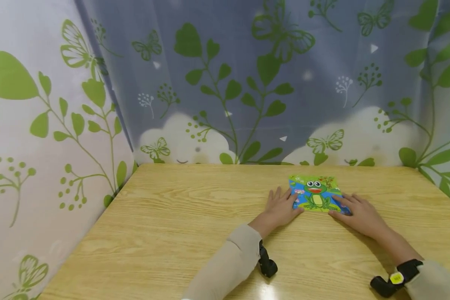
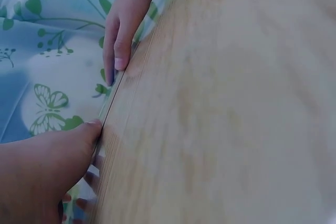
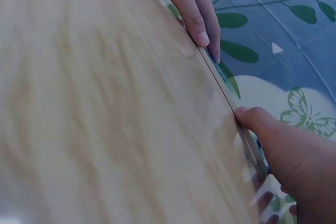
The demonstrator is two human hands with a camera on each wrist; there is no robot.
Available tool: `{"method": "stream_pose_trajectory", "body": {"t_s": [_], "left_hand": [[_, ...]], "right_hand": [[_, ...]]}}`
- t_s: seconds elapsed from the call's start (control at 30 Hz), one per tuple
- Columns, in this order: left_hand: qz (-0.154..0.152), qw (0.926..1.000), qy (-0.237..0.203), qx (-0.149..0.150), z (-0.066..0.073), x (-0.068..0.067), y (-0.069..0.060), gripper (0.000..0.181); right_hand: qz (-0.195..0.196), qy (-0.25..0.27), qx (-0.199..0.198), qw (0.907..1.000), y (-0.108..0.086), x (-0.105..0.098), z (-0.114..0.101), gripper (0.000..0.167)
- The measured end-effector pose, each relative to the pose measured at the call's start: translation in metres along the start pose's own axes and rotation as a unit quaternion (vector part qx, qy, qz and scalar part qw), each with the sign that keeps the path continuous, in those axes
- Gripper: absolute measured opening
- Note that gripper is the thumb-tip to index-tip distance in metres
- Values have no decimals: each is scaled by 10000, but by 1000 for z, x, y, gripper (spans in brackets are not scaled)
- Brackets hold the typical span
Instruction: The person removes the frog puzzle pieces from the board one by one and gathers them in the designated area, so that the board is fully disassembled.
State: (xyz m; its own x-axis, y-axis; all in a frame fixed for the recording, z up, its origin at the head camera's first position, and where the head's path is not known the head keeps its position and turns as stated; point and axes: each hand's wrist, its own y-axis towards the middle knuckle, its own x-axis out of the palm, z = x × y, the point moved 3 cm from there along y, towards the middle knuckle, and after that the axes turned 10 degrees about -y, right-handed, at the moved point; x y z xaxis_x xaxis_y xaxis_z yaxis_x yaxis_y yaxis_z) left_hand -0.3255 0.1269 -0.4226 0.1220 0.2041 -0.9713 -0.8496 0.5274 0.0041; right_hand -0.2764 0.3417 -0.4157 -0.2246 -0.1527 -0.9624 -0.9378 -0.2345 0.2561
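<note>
While the frog picture (image 1: 316, 194) lies flat on the wooden table (image 1: 165, 233), near its far edge | left hand (image 1: 280, 208) spread, straight fingers touching the picture's left side | right hand (image 1: 361, 215) likewise spread, thumb and fingers touching its right side | leaf-and-butterfly curtain (image 1: 142, 25) behind the table

1. A light wooden table (image 1: 165, 233) with a brown grain fills the lower part of the head view.
2. Behind it hangs a grey-blue cloth (image 1: 315, 96), printed with green leaves (image 1: 187, 39), green butterflies (image 1: 283, 31) and, along the bottom, white clouds (image 1: 178, 127).
3. At left is a pale side cloth (image 1: 26, 133), whitish to faintly pink, with similar green prints.
4. A bright patch of light (image 1: 267, 291) shines on the tabletop.
</note>
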Motion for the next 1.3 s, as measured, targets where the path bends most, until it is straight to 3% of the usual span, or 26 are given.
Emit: {"method": "stream_pose_trajectory", "body": {"t_s": [0.47, 1.3], "left_hand": [[-37, 9998, 122, 125, -28, -4, -33, 60], [4, 9996, 133, 247, -59, -15, -81, 60]], "right_hand": [[180, -118, -311, 9993, -5, 1, -38, 63], [239, 52, -546, 9982, -11, 1, -84, 59]]}}
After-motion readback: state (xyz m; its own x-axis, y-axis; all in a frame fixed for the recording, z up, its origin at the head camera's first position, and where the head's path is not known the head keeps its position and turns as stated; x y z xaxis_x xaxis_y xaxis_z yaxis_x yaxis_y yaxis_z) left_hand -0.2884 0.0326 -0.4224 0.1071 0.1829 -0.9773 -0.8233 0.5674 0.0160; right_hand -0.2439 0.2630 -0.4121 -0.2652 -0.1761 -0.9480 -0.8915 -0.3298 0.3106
